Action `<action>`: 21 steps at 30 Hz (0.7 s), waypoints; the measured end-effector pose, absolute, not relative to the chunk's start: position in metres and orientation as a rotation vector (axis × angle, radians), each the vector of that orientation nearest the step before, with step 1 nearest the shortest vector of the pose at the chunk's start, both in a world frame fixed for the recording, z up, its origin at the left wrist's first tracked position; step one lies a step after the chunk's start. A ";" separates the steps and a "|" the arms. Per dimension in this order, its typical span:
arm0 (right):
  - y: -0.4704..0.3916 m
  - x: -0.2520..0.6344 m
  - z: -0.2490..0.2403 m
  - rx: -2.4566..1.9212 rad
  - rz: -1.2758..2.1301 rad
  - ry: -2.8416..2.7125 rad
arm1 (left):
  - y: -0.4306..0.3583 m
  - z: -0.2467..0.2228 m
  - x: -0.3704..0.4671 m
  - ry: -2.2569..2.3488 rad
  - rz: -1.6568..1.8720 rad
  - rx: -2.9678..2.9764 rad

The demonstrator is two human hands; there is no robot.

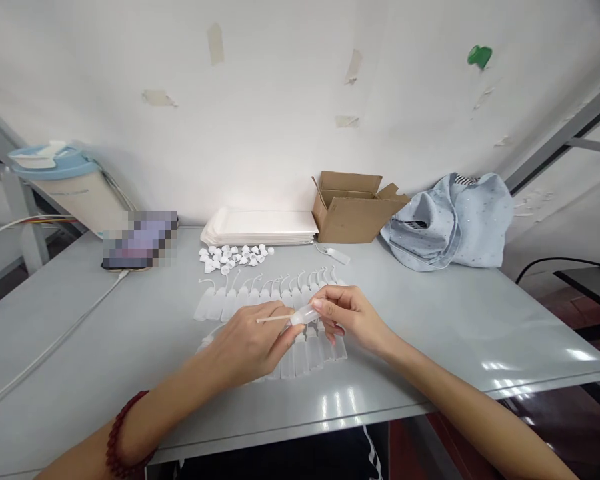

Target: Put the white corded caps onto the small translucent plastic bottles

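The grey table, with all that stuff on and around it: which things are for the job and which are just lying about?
Seem part of the job:
- small bottle between left hand and right hand
- rows of bottles
- white caps

Probably just lying about:
- phone
- blue-lidded container
- pale blue cloth
- cardboard box, white stack (less sure)

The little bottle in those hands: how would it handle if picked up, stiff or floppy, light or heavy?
The small, translucent bottle is probably light. It looks like plastic, so it may give when squeezed. Its slim tube likely bends, since those on the row of bottles curve.
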State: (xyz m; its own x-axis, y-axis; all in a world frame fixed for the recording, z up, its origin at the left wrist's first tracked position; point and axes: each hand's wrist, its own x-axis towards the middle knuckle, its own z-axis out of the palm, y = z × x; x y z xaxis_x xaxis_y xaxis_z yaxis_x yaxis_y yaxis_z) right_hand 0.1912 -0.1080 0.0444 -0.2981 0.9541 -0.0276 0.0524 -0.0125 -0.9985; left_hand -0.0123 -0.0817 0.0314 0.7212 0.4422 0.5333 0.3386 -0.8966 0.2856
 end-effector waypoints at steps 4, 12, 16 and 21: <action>-0.109 0.189 0.045 -1.074 1.335 -1.481 | -0.081 0.041 -0.012 0.703 0.737 2.506; -0.105 0.191 0.044 -1.116 1.422 -1.384 | -0.082 0.026 -0.011 0.687 0.932 2.831; -0.105 0.189 0.045 -1.173 1.435 -1.342 | -0.079 0.026 -0.012 0.687 0.890 2.784; -0.092 0.202 0.043 -1.202 1.133 -1.276 | -0.049 0.042 -0.033 1.012 0.772 2.495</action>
State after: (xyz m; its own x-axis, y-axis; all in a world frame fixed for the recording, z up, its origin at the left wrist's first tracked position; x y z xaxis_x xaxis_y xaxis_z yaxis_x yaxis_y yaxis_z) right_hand 0.2019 -0.0923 0.0433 0.0020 0.9979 0.0645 0.0540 0.0643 -0.9965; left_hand -0.0329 -0.0487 0.0424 0.5991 0.7171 0.3560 0.5329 -0.6890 0.4912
